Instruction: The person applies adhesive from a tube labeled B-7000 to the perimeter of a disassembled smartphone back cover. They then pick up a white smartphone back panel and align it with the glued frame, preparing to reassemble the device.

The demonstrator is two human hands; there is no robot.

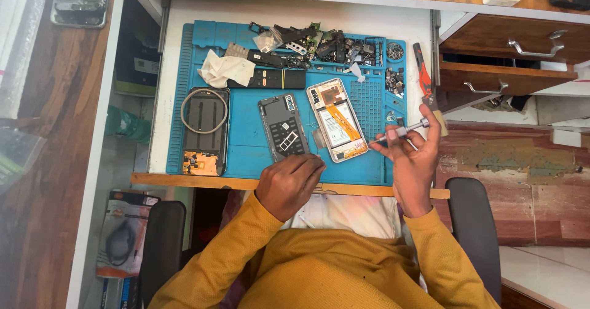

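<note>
An opened white-framed phone with an orange flex cable lies on the blue repair mat. Beside it, to the left, lies a grey inner plate. My right hand holds a small silver screwdriver, its tip pointing left toward the phone's right edge. My left hand rests on the mat's near edge, fingers curled, just below the grey plate, with nothing visibly in it.
A dark phone back with a white ring lies at the mat's left. White cloth and several loose parts fill the mat's far edge. A red-handled tool lies at right, by open wooden drawers.
</note>
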